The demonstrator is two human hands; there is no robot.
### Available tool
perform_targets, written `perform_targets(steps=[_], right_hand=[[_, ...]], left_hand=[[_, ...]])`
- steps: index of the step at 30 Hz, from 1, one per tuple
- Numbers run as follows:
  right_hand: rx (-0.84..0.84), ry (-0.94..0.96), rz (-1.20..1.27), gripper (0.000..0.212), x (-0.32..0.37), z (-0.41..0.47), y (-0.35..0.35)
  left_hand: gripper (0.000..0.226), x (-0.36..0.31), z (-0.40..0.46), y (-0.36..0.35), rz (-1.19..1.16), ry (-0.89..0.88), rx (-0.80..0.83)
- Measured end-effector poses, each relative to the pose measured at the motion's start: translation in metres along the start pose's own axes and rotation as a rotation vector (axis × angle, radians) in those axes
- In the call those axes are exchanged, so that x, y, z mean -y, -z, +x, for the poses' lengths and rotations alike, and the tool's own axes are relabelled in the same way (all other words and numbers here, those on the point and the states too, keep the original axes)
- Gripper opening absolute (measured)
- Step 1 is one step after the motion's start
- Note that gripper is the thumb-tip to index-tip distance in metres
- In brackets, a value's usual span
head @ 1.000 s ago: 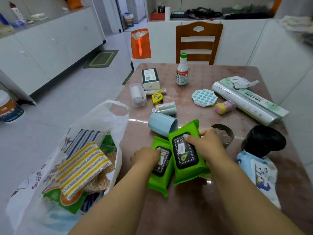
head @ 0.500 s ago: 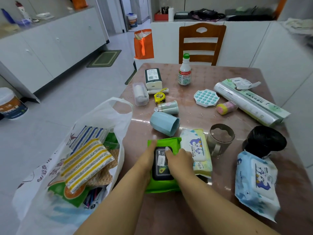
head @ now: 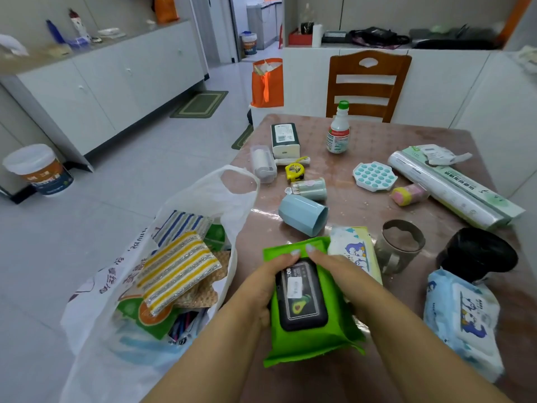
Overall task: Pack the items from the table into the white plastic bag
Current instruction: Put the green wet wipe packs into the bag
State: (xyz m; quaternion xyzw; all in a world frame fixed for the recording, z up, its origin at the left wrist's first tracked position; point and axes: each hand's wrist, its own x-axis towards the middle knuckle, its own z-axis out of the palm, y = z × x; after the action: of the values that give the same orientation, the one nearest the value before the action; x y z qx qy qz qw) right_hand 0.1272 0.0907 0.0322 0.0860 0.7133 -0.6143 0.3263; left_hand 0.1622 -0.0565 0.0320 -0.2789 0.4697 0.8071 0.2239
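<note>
A brown table [head: 377,135] fills the right of the view, its left edge running diagonally from the far corner toward the viewer. A white plastic bag [head: 203,196] hangs open against that left edge, its mouth facing up, already holding striped yellow and blue cloths and other packets. Beyond the bag lies a wide stretch of pale tiled floor [head: 130,175]. A wooden chair [head: 367,82] stands at the table's far edge.

Close to the near-left part of the table, both hands hold a stack of green wet-wipe packs [head: 308,338], just beside the bag's mouth. The left hand [head: 261,289] grips the stack's left side, fingers curled over the top edge. The right hand [head: 345,274] clasps the right side, fingertips reaching the same top edge. The upper pack shows a black lid with an avocado picture.

Touching the stack on the right is a yellow-edged wipes pack [head: 356,251] with blue cartoon figures. Just beyond lies a light blue cup [head: 302,215] on its side. A metal mug [head: 401,245] stands to the right, then a black bundle [head: 476,253] and a blue-white wipes pack [head: 462,318] near the right edge. Farther back sit a green-capped bottle [head: 338,130], a long film roll box [head: 453,184], a yellow tape measure [head: 295,171] and a teal dimpled tray [head: 374,175], with bare table showing between them.
</note>
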Motion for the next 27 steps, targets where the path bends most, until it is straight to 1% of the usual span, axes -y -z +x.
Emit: perform_targets(steps=[2,3,4,6,7,8,9,10,11,12,14,15,17,18,19,21,22,23,24,25,27], right_hand=[[0.189,0.052,0.128,0.056,0.011,-0.023,-0.005],[0.263,0.085,0.163,0.051,0.014,-0.031,-0.008],[0.315,0.116,0.185,0.047,0.018,-0.043,-0.013],[0.347,0.154,0.304,0.044,0.023,-0.053,-0.028],[0.354,0.144,0.339,0.045,0.024,-0.056,-0.036],[0.376,0.119,0.372,0.044,0.025,-0.057,-0.042],[0.387,0.098,0.408,0.041,0.028,-0.06,-0.048],[0.424,0.088,0.43,0.033,0.03,-0.062,-0.054],[0.444,0.088,0.436,0.024,0.033,-0.065,-0.06],[0.463,0.094,0.444,0.017,0.038,-0.068,-0.066],[0.484,0.111,0.452,0.013,0.045,-0.069,-0.079],[0.484,0.118,0.449,0.012,0.048,-0.067,-0.086],[0.471,0.122,0.432,0.016,0.054,-0.06,-0.101],[0.467,0.116,0.428,0.017,0.056,-0.055,-0.108],[0.456,0.105,0.417,0.017,0.058,-0.049,-0.115],[0.44,0.082,0.384,0.014,0.061,-0.038,-0.125],[0.433,0.073,0.362,0.013,0.063,-0.033,-0.13],[0.429,0.061,0.336,0.014,0.064,-0.028,-0.135],[0.424,0.045,0.305,0.015,0.064,-0.024,-0.139],[0.422,0.028,0.276,0.017,0.065,-0.021,-0.143],[0.418,0.01,0.235,0.017,0.068,-0.014,-0.151]], left_hand=[[0.021,-0.011,-0.019,-0.008,0.012,-0.051,0.015],[0.023,-0.016,-0.027,-0.01,0.022,-0.08,0.001],[0.033,-0.021,-0.034,-0.011,0.048,-0.127,-0.04],[0.061,-0.031,-0.046,-0.002,0.136,-0.23,-0.128],[0.066,-0.037,-0.055,0.003,0.215,-0.25,-0.168],[0.068,-0.043,-0.066,0.009,0.338,-0.256,-0.217],[0.076,-0.049,-0.076,0.016,0.492,-0.248,-0.29],[0.082,-0.054,-0.085,0.022,0.649,-0.254,-0.386],[0.083,-0.059,-0.092,0.03,0.779,-0.285,-0.483],[0.082,-0.063,-0.097,0.039,0.833,-0.34,-0.567],[0.074,-0.073,-0.11,0.054,0.829,-0.464,-0.71],[0.067,-0.077,-0.116,0.064,0.873,-0.517,-0.812],[0.047,-0.087,-0.12,0.09,1.113,-0.607,-1.028],[0.035,-0.092,-0.123,0.103,1.22,-0.637,-1.084],[0.034,-0.095,-0.122,0.116,1.306,-0.608,-1.105],[0.054,-0.098,-0.118,0.131,1.437,-0.404,-1.089],[0.049,-0.099,-0.116,0.136,1.514,-0.306,-1.078],[0.034,-0.1,-0.113,0.142,1.586,-0.262,-1.08],[0.018,-0.101,-0.111,0.146,1.637,-0.261,-1.102],[0.012,-0.105,-0.111,0.151,1.663,-0.296,-1.133],[0.012,-0.111,-0.115,0.157,1.682,-0.389,-1.193]])
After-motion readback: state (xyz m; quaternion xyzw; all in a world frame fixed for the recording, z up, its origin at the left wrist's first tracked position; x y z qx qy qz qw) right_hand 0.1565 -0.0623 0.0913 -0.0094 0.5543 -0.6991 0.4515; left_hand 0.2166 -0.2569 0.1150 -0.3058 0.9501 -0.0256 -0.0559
